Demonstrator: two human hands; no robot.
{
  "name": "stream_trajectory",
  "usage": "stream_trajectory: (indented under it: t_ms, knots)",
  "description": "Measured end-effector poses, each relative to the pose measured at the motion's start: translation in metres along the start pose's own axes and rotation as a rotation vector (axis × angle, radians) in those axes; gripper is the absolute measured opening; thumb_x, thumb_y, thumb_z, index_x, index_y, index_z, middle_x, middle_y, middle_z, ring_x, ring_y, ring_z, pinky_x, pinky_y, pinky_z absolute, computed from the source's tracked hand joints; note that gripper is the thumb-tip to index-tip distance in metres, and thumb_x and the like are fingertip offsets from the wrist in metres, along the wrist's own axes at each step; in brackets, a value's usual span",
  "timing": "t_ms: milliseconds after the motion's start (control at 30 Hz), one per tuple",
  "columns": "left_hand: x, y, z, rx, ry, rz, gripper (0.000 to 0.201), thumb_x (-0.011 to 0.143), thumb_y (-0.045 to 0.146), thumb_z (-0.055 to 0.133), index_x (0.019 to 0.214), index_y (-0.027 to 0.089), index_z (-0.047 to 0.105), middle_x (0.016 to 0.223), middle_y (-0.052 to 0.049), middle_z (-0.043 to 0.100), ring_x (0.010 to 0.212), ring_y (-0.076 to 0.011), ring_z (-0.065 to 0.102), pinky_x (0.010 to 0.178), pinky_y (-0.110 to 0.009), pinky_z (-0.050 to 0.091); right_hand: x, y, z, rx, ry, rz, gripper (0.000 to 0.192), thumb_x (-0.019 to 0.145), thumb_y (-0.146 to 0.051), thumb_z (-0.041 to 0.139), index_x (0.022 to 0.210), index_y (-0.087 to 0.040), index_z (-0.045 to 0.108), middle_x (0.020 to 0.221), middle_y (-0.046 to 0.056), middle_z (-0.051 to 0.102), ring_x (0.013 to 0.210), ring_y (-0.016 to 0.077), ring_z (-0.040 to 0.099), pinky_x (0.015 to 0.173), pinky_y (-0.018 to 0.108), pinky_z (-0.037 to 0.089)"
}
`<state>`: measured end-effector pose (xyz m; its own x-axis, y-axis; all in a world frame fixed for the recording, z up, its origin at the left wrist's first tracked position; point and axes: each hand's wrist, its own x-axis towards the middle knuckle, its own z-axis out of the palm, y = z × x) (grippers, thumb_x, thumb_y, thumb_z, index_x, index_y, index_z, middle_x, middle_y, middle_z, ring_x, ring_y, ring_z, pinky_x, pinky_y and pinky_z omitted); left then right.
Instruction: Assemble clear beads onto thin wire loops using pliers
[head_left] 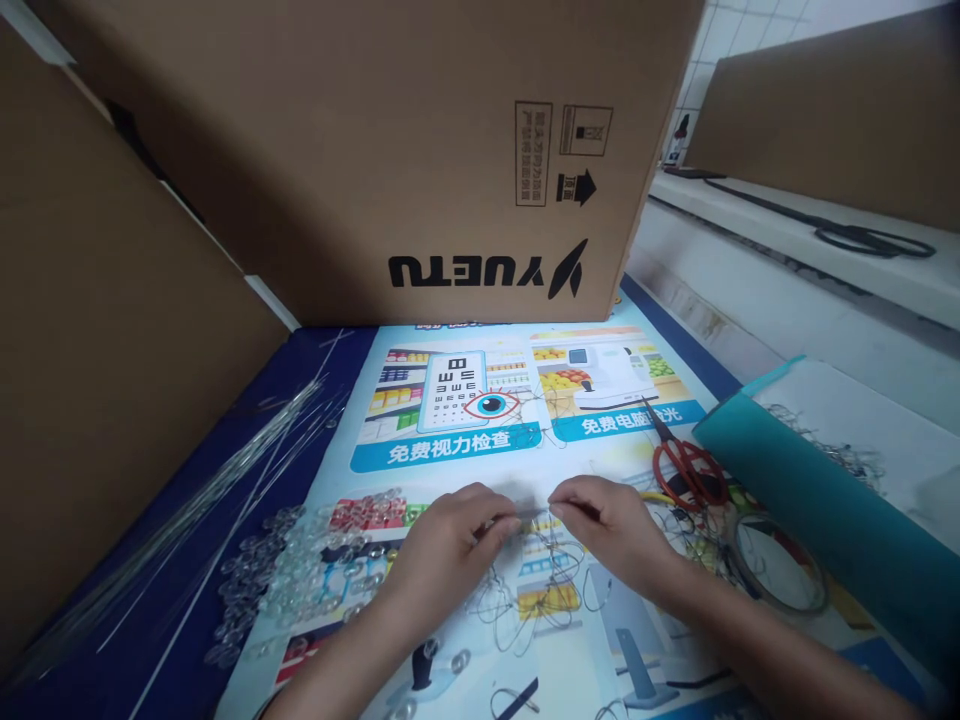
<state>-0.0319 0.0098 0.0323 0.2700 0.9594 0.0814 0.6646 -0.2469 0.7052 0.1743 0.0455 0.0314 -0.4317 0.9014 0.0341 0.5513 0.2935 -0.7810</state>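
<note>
My left hand (469,525) is closed in a pinch at the middle of the printed sheet (450,480). Across a small gap, my right hand (604,525) pinches too, fingertips pressed together. A thin wire (534,513) runs between the two sets of fingertips. Below and between the hands lies a tangle of bent wire loops (551,575). Left of my left hand, clear round beads (292,570) are spread in a loose heap. A bundle of straight thin wires (232,470) rests on the dark blue surface at the left.
Red-handled scissors (686,475) and a roll of tape (780,565) lie right of my right hand. A teal-sided open box (817,480) holds more wire pieces. A tall cardboard box (360,160) walls the back and left. Black scissors (862,238) rest on the ledge.
</note>
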Motion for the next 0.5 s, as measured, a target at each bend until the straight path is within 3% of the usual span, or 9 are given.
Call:
stream_trajectory:
  t_ms: [233, 500]
  knots:
    - [0.0, -0.001, 0.004, 0.05, -0.047, -0.005, 0.018, 0.087, 0.023, 0.05, 0.096, 0.025, 0.065, 0.085, -0.001, 0.063, 0.079, -0.0164, 0.056, 0.071, -0.027, 0.044, 0.001, 0.001, 0.006, -0.039, 0.036, -0.107, 0.009, 0.082, -0.016, 0.055, 0.078, -0.021, 0.061, 0.072, -0.003, 0.06, 0.068, 0.0118, 0.055, 0.062, 0.022, 0.039]
    - [0.0, -0.003, 0.013, 0.136, -0.05, -0.004, 0.018, 0.085, 0.015, 0.046, 0.083, 0.022, 0.063, 0.078, -0.001, 0.061, 0.074, -0.0157, 0.055, 0.069, -0.027, 0.043, 0.001, 0.004, 0.014, -0.098, 0.11, -0.299, 0.01, 0.084, -0.016, 0.053, 0.083, -0.021, 0.061, 0.078, 0.001, 0.061, 0.076, 0.014, 0.055, 0.069, 0.025, 0.041]
